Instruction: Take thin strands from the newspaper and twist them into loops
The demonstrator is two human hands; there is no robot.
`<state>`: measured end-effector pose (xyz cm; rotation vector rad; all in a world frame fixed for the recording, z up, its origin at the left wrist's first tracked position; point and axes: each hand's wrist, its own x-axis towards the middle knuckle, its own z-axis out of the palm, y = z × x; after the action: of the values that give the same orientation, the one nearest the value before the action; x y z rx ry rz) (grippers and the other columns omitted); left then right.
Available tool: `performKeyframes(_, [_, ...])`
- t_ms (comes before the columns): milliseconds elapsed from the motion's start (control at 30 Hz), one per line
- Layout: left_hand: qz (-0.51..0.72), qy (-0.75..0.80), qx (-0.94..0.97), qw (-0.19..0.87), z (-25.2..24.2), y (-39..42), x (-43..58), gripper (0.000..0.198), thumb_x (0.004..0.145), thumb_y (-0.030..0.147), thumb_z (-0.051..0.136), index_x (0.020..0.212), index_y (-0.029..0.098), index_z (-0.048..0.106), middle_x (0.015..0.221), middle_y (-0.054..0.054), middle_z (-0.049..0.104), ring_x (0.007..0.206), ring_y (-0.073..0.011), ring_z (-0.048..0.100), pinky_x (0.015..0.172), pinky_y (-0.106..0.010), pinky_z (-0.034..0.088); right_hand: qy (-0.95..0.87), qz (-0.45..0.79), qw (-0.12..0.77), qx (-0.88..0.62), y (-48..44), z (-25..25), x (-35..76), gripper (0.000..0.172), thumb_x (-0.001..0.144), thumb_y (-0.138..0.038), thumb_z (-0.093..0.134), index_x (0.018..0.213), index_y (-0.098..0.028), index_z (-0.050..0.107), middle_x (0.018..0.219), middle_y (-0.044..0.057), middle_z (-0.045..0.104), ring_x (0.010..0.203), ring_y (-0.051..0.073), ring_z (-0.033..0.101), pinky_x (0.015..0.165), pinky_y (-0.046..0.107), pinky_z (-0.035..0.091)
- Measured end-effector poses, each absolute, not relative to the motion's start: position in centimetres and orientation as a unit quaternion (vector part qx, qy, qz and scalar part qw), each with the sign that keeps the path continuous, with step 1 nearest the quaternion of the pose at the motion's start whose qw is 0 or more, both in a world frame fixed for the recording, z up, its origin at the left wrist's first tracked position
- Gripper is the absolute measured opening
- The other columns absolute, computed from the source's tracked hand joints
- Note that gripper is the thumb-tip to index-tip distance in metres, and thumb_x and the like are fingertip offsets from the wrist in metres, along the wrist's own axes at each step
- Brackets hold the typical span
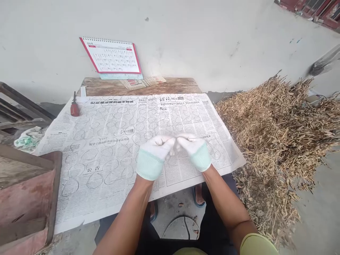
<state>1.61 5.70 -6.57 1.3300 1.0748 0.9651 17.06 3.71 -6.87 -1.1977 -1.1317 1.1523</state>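
Pinching closed with left hand (156, 150) and right hand (195, 147) above newspaper (111, 202); can't tell on what, if anything. Seeing thin loops (71, 179) on newspaper: probably light, springy, easily bent. Best held by rim.

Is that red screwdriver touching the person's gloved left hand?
Apart. The head view shows the screwdriver lying near the far left corner of the newspaper, with a wide stretch of print between it and the gloved left hand.
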Motion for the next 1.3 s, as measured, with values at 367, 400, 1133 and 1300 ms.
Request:
performKeyframes(367, [0.290,0.376,0.640,0.605,-6.0,6.4,0.2,0.037,0.084,0.040,0.070,0.053,0.022,0.065,0.049,-0.002,0.060,0.045,-0.0107,0.047,0.043,-0.023,0.033,-0.515,0.543,0.511,-0.422,3.9,-8.2,19.5,0.018,0.085,-0.029,0.072,0.071,-0.022,0.080,0.063,-0.001,0.072,0.061,0.016,0.066,0.068,0.032,0.058])
performKeyframes(400, [0.272,0.366,0.649,0.609,-5.8,6.3,0.1,0.039,0.084,0.041,0.070,0.051,0.022,0.064,0.048,-0.002,0.059,0.044,-0.0108,0.046,0.042,-0.023,0.032,-0.524,0.558,0.500,-0.405,3.9,-8.4,19.9,0.016,0.084,-0.030,0.074,0.073,-0.022,0.081,0.062,-0.001,0.071,0.060,0.016,0.066,0.065,0.032,0.058])
performKeyframes(1133, [0.335,0.517,0.593,0.518,-6.8,6.2,0.0,0.030,0.089,0.045,0.068,0.102,0.022,0.082,0.076,-0.003,0.078,0.062,-0.0178,0.068,0.063,-0.031,0.056,-0.489,0.442,0.537,-0.526,3.4,-7.2,19.4,0.016,0.086,-0.030,0.070,0.082,-0.022,0.083,0.071,0.001,0.074,0.067,0.016,0.070,0.071,0.032,0.062])
performKeyframes(1300, [0.314,0.600,0.653,0.340,-6.7,5.7,0.7,0.030,0.093,0.045,0.061,0.077,0.028,0.079,0.069,0.000,0.075,0.061,-0.0191,0.065,0.058,-0.030,0.046,-0.471,0.456,0.548,-0.519,3.6,-7.5,18.5,0.015,0.084,-0.032,0.073,0.080,-0.021,0.083,0.074,0.002,0.075,0.069,0.016,0.070,0.071,0.032,0.061])
